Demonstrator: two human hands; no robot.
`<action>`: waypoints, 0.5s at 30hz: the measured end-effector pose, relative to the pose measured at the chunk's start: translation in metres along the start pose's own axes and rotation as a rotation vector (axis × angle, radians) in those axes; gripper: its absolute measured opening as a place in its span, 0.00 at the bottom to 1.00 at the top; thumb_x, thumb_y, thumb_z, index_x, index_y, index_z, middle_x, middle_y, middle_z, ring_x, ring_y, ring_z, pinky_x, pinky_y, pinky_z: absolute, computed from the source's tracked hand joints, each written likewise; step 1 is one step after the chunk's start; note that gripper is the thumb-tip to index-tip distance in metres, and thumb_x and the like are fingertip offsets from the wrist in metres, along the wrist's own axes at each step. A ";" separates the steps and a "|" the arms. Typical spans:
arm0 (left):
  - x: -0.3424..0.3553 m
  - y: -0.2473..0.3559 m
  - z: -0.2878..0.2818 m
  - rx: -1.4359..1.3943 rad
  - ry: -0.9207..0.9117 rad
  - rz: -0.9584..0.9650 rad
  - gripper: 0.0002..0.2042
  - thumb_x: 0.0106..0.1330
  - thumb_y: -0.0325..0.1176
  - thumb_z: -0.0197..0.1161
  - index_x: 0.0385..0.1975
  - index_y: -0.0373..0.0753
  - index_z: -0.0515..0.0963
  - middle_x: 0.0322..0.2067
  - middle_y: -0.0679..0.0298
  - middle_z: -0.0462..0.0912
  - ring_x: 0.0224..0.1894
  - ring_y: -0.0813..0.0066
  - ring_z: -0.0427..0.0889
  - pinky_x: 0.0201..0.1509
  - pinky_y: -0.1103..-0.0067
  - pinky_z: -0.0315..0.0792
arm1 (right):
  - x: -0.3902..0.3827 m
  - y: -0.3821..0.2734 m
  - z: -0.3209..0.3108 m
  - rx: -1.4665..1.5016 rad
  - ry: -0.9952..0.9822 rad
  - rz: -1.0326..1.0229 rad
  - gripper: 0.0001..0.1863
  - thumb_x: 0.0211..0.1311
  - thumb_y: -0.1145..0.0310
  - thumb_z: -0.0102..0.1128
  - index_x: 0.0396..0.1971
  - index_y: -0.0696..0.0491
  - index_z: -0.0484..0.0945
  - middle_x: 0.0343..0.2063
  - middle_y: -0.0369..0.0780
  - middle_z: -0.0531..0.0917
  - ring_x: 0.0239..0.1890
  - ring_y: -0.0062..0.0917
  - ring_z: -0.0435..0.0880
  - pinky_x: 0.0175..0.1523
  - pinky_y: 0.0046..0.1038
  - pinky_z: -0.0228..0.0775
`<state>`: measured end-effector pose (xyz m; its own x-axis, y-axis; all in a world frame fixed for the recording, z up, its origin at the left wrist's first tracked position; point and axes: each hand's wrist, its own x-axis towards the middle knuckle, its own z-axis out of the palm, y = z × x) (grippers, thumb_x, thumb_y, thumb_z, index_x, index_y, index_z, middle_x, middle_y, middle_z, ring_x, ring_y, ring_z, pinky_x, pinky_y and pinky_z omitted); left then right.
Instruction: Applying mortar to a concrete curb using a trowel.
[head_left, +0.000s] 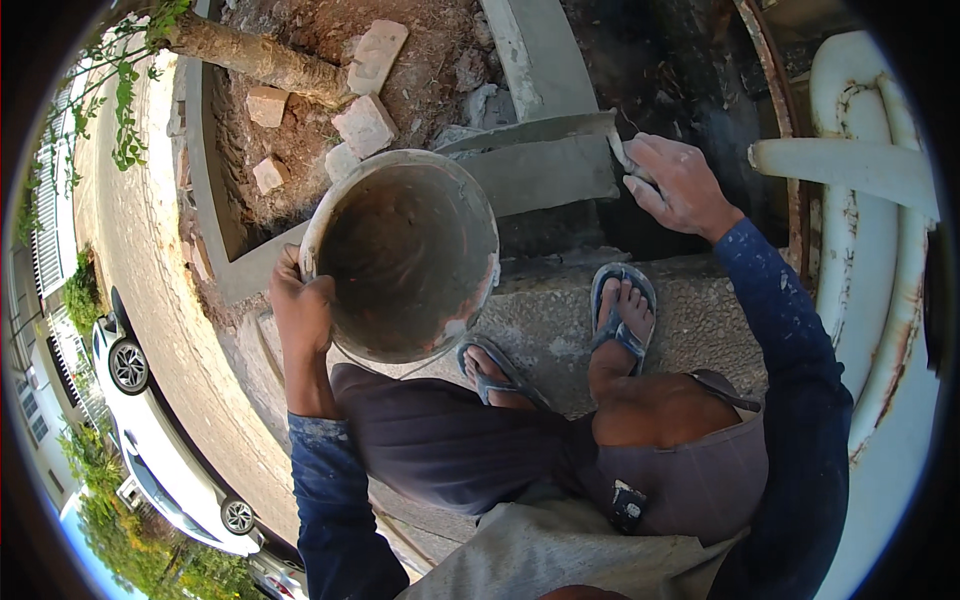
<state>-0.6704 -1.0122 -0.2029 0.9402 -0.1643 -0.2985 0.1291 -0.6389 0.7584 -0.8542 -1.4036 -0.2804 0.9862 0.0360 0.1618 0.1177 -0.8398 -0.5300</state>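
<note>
My left hand [303, 308] is closed around the left rim of a mortar-stained bucket [487, 225]. The bucket tips toward me, showing a dark inside with smears of grey and reddish residue. To the right, my right hand [682, 185] grips the pale handle of what looks like a plastering trowel. Its long grey blade [535, 128] lies along the top edge of a smooth grey cemented ledge [555, 180]. The bucket covers part of that ledge, and my fingers hide most of the handle.
Broken bricks [365, 125] lie on soil inside a low cemented border [213, 180], beside a tree trunk [255, 65]. My sandalled feet [622, 310] rest on a rough concrete step [700, 310]. Rusty white pipes [860, 220] stand right; a white car [165, 440] is parked on the left.
</note>
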 end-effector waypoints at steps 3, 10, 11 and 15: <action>0.002 0.003 0.007 -0.138 -0.092 -0.048 0.11 0.41 0.15 0.47 0.25 0.36 0.70 0.19 0.71 0.69 0.19 0.87 0.63 0.21 0.88 0.58 | 0.011 -0.017 0.048 -0.028 -0.007 -0.183 0.13 0.53 0.67 0.58 0.37 0.54 0.70 0.33 0.41 0.71 0.36 0.35 0.75 0.40 0.35 0.70; -0.008 0.015 0.010 -0.324 -0.231 -0.126 0.15 0.39 0.12 0.47 0.27 0.38 0.68 0.20 0.72 0.68 0.18 0.87 0.63 0.19 0.89 0.56 | -0.025 0.038 0.084 -0.207 -0.098 -0.109 0.08 0.55 0.70 0.55 0.34 0.51 0.68 0.31 0.39 0.68 0.37 0.32 0.76 0.40 0.34 0.70; -0.008 0.012 0.009 -0.297 -0.209 -0.103 0.14 0.39 0.13 0.47 0.27 0.38 0.68 0.20 0.72 0.68 0.18 0.87 0.63 0.19 0.89 0.57 | -0.031 0.046 0.081 -0.227 -0.094 -0.104 0.08 0.56 0.71 0.55 0.35 0.51 0.69 0.31 0.40 0.68 0.35 0.34 0.76 0.39 0.36 0.71; -0.005 -0.001 -0.008 -0.188 -0.081 -0.072 0.14 0.40 0.13 0.46 0.26 0.38 0.69 0.21 0.71 0.69 0.19 0.87 0.63 0.21 0.89 0.58 | -0.056 0.072 0.058 -0.297 -0.126 0.054 0.09 0.54 0.72 0.56 0.36 0.52 0.69 0.31 0.41 0.68 0.35 0.36 0.76 0.39 0.38 0.71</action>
<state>-0.6725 -1.0053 -0.1975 0.8990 -0.1875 -0.3959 0.2592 -0.5007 0.8259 -0.8939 -1.4346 -0.3755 0.9989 0.0386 0.0257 0.0441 -0.9631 -0.2655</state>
